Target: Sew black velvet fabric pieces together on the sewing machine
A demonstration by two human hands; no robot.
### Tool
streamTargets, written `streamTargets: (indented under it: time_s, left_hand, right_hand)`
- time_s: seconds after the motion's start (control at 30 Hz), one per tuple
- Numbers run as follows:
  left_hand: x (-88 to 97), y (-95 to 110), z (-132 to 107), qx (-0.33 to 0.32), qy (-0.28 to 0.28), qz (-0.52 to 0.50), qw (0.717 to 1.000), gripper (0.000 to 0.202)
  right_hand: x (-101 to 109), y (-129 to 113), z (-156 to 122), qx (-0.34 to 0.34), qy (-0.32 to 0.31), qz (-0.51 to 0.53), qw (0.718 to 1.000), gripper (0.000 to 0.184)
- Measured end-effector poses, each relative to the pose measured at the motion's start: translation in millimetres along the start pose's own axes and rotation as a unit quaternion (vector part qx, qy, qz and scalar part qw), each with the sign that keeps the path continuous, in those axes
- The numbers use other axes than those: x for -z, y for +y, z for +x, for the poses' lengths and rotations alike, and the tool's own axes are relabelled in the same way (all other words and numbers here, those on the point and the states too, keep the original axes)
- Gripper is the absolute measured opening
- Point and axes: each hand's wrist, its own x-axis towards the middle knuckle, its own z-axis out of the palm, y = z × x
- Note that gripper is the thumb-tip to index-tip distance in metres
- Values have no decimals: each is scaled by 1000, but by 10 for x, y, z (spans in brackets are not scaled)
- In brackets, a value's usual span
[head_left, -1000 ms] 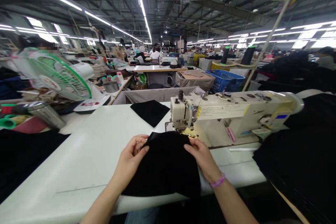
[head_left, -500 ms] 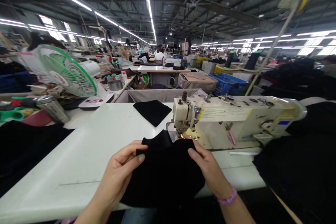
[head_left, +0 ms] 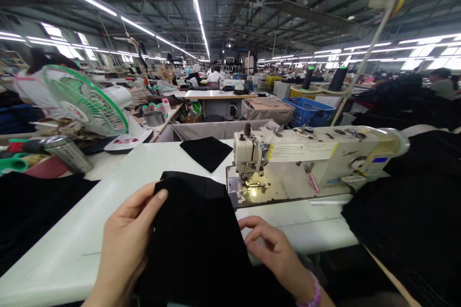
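Note:
My left hand (head_left: 135,230) pinches the upper left corner of a black fabric piece (head_left: 198,235) between thumb and fingers. The piece hangs toward me over the front of the pale sewing table (head_left: 118,192). At its right edge is my right hand (head_left: 270,249), wearing a beaded bracelet, with fingers curled and tips at the cloth. Just beyond stands a sewing machine (head_left: 302,148), its lit needle area free of the held cloth. A smaller black fabric piece (head_left: 206,153) lies flat to the left of the machine head.
A green-rimmed fan (head_left: 86,103) and a steel flask (head_left: 67,153) stand on the left. Dark cloth (head_left: 406,220) is heaped at the right. Pink-handled snips (head_left: 311,180) rest against the machine. A blue basket (head_left: 309,110) sits behind, with people farther off.
The fabric has moved left and away from the needle area, turning as it went. My left hand has shifted left; my right hand has slid down toward me along the fabric's edge.

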Motion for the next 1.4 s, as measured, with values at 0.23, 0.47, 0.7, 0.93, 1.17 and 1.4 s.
streamTargets:
  time_s: [0.23, 0.47, 0.7, 0.93, 1.17, 1.4]
  left_hand:
    - [-47, -335, 276, -106, -7, 206, 973, 38]
    - [39, -618, 627, -143, -45, 365, 919, 36]
    - [-12, -676, 614, -218, -80, 385, 893, 31]
    - [-81, 74, 167, -468, -217, 297, 804, 16]
    - [-33, 369, 7, -506, -221, 255, 793, 12]
    - [-124, 59, 113, -205, -92, 219, 949, 29]
  right_hand:
    - [-110, 103, -31, -134, 68, 186, 971, 42]
    - [-394, 320, -51, -146, 122, 50, 981, 39]
    - [-181, 258, -57, -152, 64, -154, 974, 22]
    - [-98, 205, 85, -47, 66, 119, 990, 40]
    - [-67, -92, 325, 19, 56, 232, 971, 51]
    - [40, -225, 411, 96, 311, 52, 944, 19]
